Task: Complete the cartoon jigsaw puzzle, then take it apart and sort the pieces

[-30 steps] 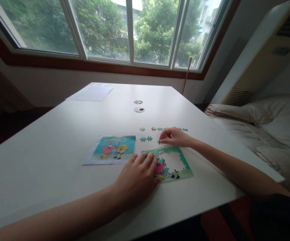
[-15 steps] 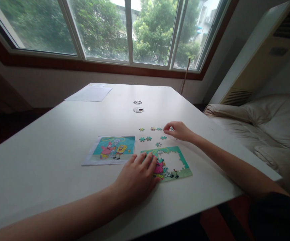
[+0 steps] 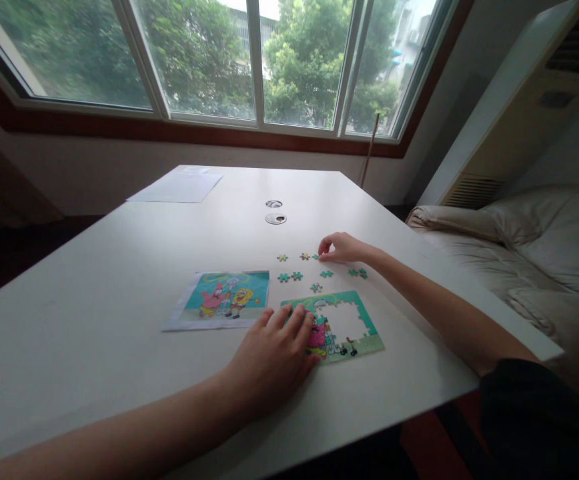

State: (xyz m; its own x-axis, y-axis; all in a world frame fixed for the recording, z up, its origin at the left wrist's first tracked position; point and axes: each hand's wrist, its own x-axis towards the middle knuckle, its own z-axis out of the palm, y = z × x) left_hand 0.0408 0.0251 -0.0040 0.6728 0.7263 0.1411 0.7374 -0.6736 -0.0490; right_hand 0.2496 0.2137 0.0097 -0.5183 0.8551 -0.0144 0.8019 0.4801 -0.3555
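My left hand (image 3: 277, 350) lies with its fingers spread over the left part of a partly assembled jigsaw puzzle (image 3: 374, 343), hiding some of it. A white gap takes up the puzzle's upper right middle; pink and green cartoon parts show around it. Beyond the puzzle, my right hand (image 3: 342, 248) has thumb and fingers pinched at a small puzzle piece (image 3: 315, 257), partly hidden by the fingertips. Several loose pieces lie around it, among them a yellowish piece (image 3: 282, 258), a green piece (image 3: 326, 274) and a teal piece (image 3: 283, 277).
Left of the puzzle lies a reference picture (image 3: 227, 297) of the same cartoon. Two round stickers or discs (image 3: 275, 219) are farther back on the white table (image 3: 94, 280). White paper (image 3: 174, 188) rests at the far left corner. A pale sofa (image 3: 534, 233) stands to the right.
My right hand has shifted left and slightly away, to the piece in the back row. Pieces at the right, earlier partly behind it, now show. My left hand stays put.
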